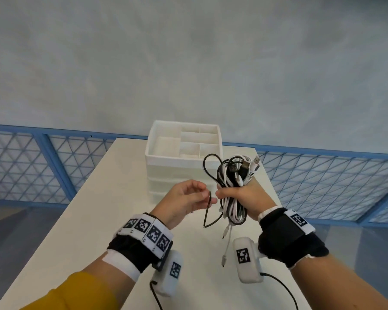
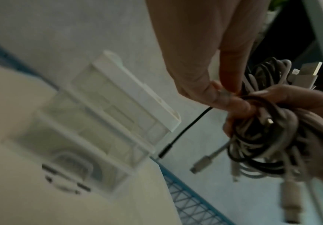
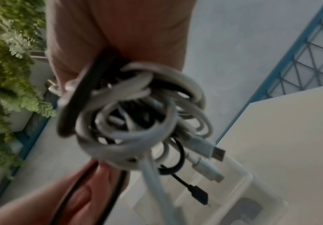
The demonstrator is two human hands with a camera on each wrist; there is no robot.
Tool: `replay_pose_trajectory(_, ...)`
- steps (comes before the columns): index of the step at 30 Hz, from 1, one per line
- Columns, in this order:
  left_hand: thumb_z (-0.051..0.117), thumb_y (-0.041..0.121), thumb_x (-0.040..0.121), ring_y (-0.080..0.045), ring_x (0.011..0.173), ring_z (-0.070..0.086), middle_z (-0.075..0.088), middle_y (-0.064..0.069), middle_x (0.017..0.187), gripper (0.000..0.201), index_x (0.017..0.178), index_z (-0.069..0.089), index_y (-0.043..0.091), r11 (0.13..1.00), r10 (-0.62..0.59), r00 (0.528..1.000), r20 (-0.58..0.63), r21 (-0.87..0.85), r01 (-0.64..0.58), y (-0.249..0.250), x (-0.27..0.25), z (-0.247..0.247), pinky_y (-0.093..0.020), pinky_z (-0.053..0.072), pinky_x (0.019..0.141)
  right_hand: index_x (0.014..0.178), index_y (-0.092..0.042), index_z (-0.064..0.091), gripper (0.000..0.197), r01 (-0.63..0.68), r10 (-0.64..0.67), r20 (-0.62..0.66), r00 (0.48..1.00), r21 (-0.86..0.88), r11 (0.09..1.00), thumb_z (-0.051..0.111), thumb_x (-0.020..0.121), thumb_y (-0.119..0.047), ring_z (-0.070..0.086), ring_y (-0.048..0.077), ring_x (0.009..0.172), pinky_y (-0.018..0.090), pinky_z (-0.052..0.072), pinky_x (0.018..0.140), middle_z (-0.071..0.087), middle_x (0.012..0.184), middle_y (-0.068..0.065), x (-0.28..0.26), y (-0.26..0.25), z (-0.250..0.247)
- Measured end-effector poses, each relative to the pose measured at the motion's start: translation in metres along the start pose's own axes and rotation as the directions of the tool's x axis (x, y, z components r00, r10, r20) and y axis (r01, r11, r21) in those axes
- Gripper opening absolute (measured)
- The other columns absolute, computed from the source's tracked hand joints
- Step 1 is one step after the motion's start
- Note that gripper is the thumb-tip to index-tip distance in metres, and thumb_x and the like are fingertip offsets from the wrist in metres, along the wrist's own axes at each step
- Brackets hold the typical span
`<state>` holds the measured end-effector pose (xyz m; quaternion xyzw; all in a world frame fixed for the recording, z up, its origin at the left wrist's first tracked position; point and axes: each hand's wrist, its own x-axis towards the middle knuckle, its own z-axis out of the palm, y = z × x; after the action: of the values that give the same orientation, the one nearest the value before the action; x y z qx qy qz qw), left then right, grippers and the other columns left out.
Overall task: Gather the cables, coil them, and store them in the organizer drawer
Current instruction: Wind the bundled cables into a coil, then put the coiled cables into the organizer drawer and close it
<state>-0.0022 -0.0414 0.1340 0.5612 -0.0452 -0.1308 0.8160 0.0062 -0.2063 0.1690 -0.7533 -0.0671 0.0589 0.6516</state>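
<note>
our left hand [image 1: 184, 199] pinches the loose black cable [image 1: 207, 208] near its dangling end, above the white table [image 1: 112, 198]. just right of it, our right hand [image 1: 244, 195] is clenched round the bundle of cables [image 1: 233, 175], black and white loops sticking up, plugs hanging below. the organizer [image 1: 184, 162] stands just behind, its drawers apparently not pulled out. we judge the risk to be loops springing free if our right hand loosens while we wind the black tail, or the hanging plugs snagging on the drawer front.
</note>
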Motion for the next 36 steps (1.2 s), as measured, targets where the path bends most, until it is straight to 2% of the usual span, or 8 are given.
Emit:
replay_pose_trajectory(6, 0.052, -0.007, 0.084, -0.010, 0.062, 0.071, 0.074, -0.007, 0.066, 0.031, 0.115, 0.047, -0.008, 0.969, -0.136, 0.986, -0.094, -0.222, 0.112, 0.005, 0.009, -0.005, -0.016, 0.057, 0.059, 0.093, 0.005, 0.063, 0.031, 0.034, -0.034, -0.010, 0.999, -0.011, 0.999, 0.072, 0.064, 0.010, 0.065, 0.022, 0.081, 0.032, 0.055, 0.076, 0.067, 0.087, 0.024, 0.005, 0.006, 0.003)
replay_pose_trajectory(11, 0.055, -0.011, 0.080, -0.008, 0.064, 0.071, 0.064, -0.007, 0.079, 0.026, 0.100, 0.063, 0.003, 0.970, 0.129, 0.988, -0.090, 0.219, -0.107, 0.009, 0.002, 0.002, -0.018, 0.058, 0.067, 0.088, 0.004, 0.065, 0.019, -0.055, 0.046, 0.042, 0.998, 0.248, 0.967, 0.067, 0.069, 0.010, 0.068, 0.021, 0.073, 0.031, 0.056, 0.072, 0.070, 0.077, 0.013, 0.008, 0.013, 0.008)
replay_pose_trajectory(14, 0.060, -0.013, 0.076, -0.007, 0.064, 0.068, 0.064, -0.011, 0.079, 0.027, 0.085, 0.066, 0.012, 0.927, 0.258, 0.958, -0.124, 0.311, -0.210, -0.001, 0.002, 0.010, -0.016, 0.056, 0.066, 0.103, 0.013, 0.058, 0.030, -0.150, 0.135, 0.065, 0.989, 0.449, 0.881, 0.061, 0.074, 0.009, 0.069, 0.024, 0.074, 0.033, 0.059, 0.067, 0.069, 0.085, 0.016, 0.014, 0.013, 0.009)
replay_pose_trajectory(19, 0.067, -0.007, 0.073, -0.013, 0.067, 0.060, 0.064, -0.003, 0.073, 0.024, 0.071, 0.065, 0.017, 0.898, 0.249, 0.966, -0.066, 0.390, -0.205, -0.017, 0.006, 0.007, -0.020, 0.053, 0.065, 0.092, -0.002, 0.058, 0.022, -0.187, 0.177, 0.065, 0.982, 0.458, 0.869, 0.066, 0.072, 0.004, 0.061, 0.022, 0.062, 0.033, 0.057, 0.056, 0.057, 0.070, 0.012, 0.018, 0.010, 0.010)
replay_pose_trajectory(22, 0.064, -0.003, 0.077, -0.009, 0.074, 0.057, 0.061, 0.002, 0.085, 0.022, 0.091, 0.063, 0.013, 0.906, 0.106, 0.990, -0.094, 0.419, -0.057, -0.020, 0.028, -0.015, -0.016, 0.048, 0.066, 0.085, -0.003, 0.063, 0.019, -0.111, 0.134, -0.067, 0.989, 0.278, 0.954, 0.068, 0.070, 0.008, 0.062, 0.018, 0.063, 0.030, 0.055, 0.059, 0.061, 0.067, 0.007, 0.022, 0.007, 0.010)
replay_pose_trajectory(24, 0.058, -0.003, 0.080, -0.013, 0.077, 0.055, 0.056, -0.001, 0.087, 0.024, 0.101, 0.056, 0.008, 0.975, -0.071, 0.959, -0.276, 0.183, 0.124, -0.020, 0.048, -0.041, -0.022, 0.047, 0.067, 0.089, -0.003, 0.065, 0.025, -0.074, 0.091, -0.137, 0.986, 0.119, 0.990, 0.072, 0.067, 0.007, 0.065, 0.015, 0.069, 0.026, 0.054, 0.063, 0.068, 0.074, 0.006, 0.024, 0.005, 0.008)
replay_pose_trajectory(28, 0.042, -0.011, 0.080, -0.015, 0.053, 0.050, 0.049, -0.007, 0.061, 0.021, 0.066, 0.048, 0.004, 0.906, -0.369, 0.827, -0.425, -0.361, 0.219, -0.020, 0.080, -0.081, -0.024, 0.046, 0.046, 0.091, -0.010, 0.066, 0.030, -0.005, -0.007, -0.149, 0.989, -0.082, 0.997, 0.076, 0.065, 0.002, 0.064, 0.016, 0.078, 0.013, 0.054, 0.064, 0.069, 0.085, 0.008, 0.024, 0.001, 0.007)
replay_pose_trajectory(36, 0.033, -0.012, 0.080, -0.015, 0.060, 0.041, 0.043, -0.007, 0.072, 0.041, 0.113, 0.048, 0.007, 0.799, -0.406, 0.862, -0.303, -0.575, 0.175, -0.029, 0.085, -0.072, -0.026, 0.039, 0.057, 0.074, -0.025, 0.061, 0.034, 0.157, -0.169, -0.019, 0.985, -0.267, 0.951, 0.077, 0.064, 0.003, 0.057, -0.013, 0.062, 0.001, 0.045, 0.063, 0.063, 0.074, -0.009, 0.036, -0.034, 0.011)
